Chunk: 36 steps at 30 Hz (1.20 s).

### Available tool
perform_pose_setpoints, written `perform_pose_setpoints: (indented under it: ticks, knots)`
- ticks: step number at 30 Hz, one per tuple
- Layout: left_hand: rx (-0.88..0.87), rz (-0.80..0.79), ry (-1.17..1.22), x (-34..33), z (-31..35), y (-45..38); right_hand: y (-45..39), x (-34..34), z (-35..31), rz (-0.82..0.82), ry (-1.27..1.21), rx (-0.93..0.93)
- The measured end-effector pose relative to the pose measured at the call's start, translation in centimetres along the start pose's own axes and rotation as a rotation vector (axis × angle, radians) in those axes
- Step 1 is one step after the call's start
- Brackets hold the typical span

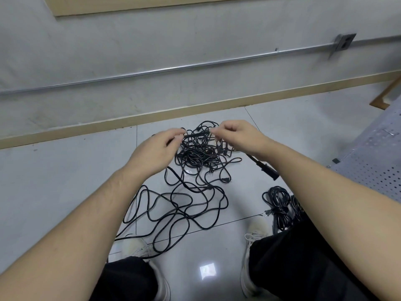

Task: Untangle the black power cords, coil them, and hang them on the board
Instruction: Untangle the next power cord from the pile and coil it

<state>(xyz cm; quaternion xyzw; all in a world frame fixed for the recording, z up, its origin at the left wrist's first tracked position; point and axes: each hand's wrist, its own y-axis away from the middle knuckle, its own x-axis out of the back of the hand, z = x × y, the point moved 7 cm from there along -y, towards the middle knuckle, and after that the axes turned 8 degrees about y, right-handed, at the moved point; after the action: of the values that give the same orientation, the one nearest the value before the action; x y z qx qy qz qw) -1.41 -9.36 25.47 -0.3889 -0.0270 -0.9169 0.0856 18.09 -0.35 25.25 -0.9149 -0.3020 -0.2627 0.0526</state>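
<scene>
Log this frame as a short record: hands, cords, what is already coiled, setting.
left hand: pinches one end of a short cord stretch
right hand: pinches the other end
held cord: taut between the hands, above the pile
tangled cords: loose heap on the floor tiles
coiled cord: bundled, by the right shoe
board: wooden edge on the wall; nothing seen hanging

We record a glossy grey tiled floor (65, 181) carrying a tangled mass of black cords (195, 170) and, well apart, a coiled bundle (280, 205).
</scene>
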Motion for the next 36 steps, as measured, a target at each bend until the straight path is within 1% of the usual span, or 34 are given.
perform_pose_setpoints:
  ticks: [2, 4, 5, 7, 9, 11, 13, 15, 17, 19, 20, 24, 28, 33, 36]
  knots:
    - [-0.012, -0.089, 0.002, -1.7, 0.6, 0.2, -0.1, 0.6, 0.1, 0.101, -0.131, -0.024]
    - [-0.02, -0.154, 0.036, -3.4, 1.7, 0.6, 0.0, 0.5, 0.0, 0.149, -0.272, -0.039]
    - [-0.019, -0.172, 0.09, -4.2, 2.2, 0.7, 0.0, 0.4, -0.2, 0.155, -0.351, -0.051]
    - [0.024, -0.204, 0.297, -5.2, 3.2, 1.1, 0.0, 0.1, -0.4, 0.168, -0.509, -0.072]
    - [0.049, -0.205, 0.458, -5.7, 4.2, 1.4, 0.1, 0.2, -1.0, 0.212, -0.659, -0.059]
    - [0.025, -0.189, 0.491, -6.0, 5.0, 1.4, 0.1, 0.2, -1.7, 0.256, -0.794, -0.033]
    - [0.023, -0.183, 0.571, -6.2, 5.5, 1.3, 0.1, -0.1, -2.3, 0.258, -0.922, -0.019]
    - [0.088, -0.209, 0.794, -6.7, 5.5, 1.0, 0.0, -0.6, -2.9, 0.235, -1.04, -0.04]
    - [0.197, -0.324, 1.002, -7.7, 5.4, 1.3, -0.1, -1.0, -3.0, 0.229, -1.097, -0.066]
    - [0.271, -0.42, 1.09, -8.4, 5.7, 1.9, -0.3, -1.3, -3.1, 0.224, -1.128, -0.072]
    - [0.297, -0.44, 1.108, -8.6, 5.8, 2.1, -0.4, -1.3, -3.1, 0.223, -1.136, -0.076]
    - [0.332, -0.425, 1.146, -8.8, 5.8, 2.4, -1.0, -1.0, -3.1, 0.209, -1.136, -0.085]
    - [0.313, -0.411, 1.16, -9.8, 6.0, 2.8, -0.9, -1.9, -3.6, 0.106, -1.155, -0.094]
    - [0.279, -0.415, 1.056, -10.0, 5.9, 2.8, -0.5, -2.6, -3.9, -0.007, -1.292, -0.129]
    - [0.247, -0.397, 1.066, -9.5, 5.9, 2.8, -0.2, -1.8, -3.1, 0.003, -1.332, -0.167]
